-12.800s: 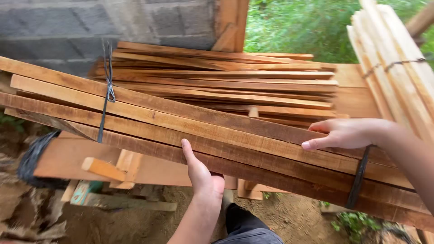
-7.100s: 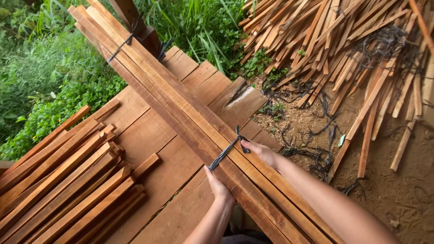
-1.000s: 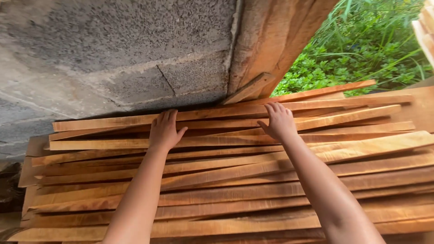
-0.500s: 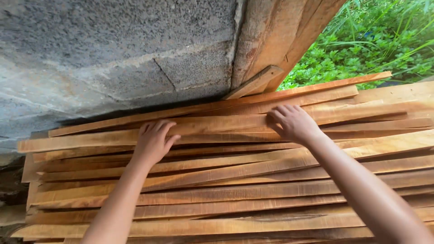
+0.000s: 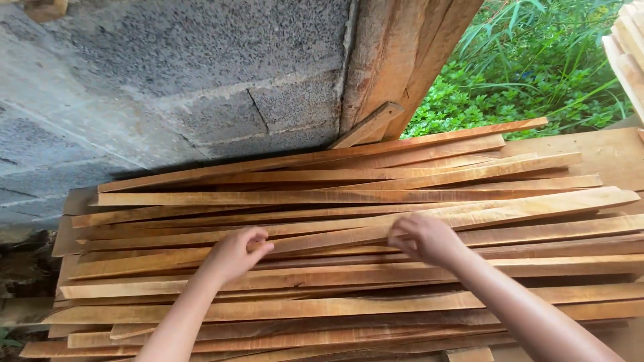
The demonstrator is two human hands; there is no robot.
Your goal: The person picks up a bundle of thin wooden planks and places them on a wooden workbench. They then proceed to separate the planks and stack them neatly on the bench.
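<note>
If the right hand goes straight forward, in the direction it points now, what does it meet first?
Most likely more slats: the right hand rests on the stack of wooden slats and points up and leftward across it. Past the slats stands the grey block wall. Depth is hard to judge.

No packages, labels, signs or screens show anywhere in the frame.

Soft even daylight, sharp focus; dark shadow under wall, slight motion blur on hands.
</note>
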